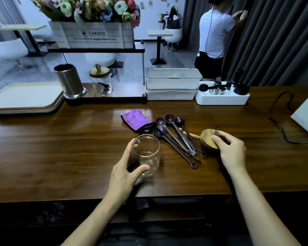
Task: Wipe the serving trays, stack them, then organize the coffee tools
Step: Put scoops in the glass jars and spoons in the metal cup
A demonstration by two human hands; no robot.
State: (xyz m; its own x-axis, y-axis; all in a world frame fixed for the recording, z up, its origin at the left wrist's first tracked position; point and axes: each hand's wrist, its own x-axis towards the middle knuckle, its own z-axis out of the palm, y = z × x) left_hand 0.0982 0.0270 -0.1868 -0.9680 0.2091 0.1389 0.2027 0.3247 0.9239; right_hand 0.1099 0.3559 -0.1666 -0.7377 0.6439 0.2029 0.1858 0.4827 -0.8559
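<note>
Between the two hands, on the glossy dark wood-grain bench (pixel 60 148), lies a fan of dark brown measuring scoops (pixel 176 135). They have round bowls, long thin handles and small ring ends. Their bowls point away from the person.

The left hand (pixel 124 173) grips a clear, rounded glass jar (pixel 146 155), thumb across its near side and fingers curled round the far side. The jar looks empty and its open mouth faces up. The right hand (pixel 229 148) curls over a round wooden lid (pixel 207 139) of warm, smooth grain, with its fingertips on a darker knob. The lid is tipped so its flat face turns toward the scoops.

Just beyond the left hand a purple cloth (pixel 135 119) with dark edging lies crumpled, touching the scoop bowls. Far to the left of that hand the serving trays (pixel 25 98) sit stacked. They are rounded rectangles, the top one cream with brownish rims showing beneath.

Beyond the left hand stand a brushed steel canister (pixel 69 80) and a small lidded jar (pixel 101 80) of clear glass with a wooden top. Beyond the right hand are two stacked white bins (pixel 171 84). Beside them is a white organizer (pixel 220 98) holding black and metal coffee tools.
</note>
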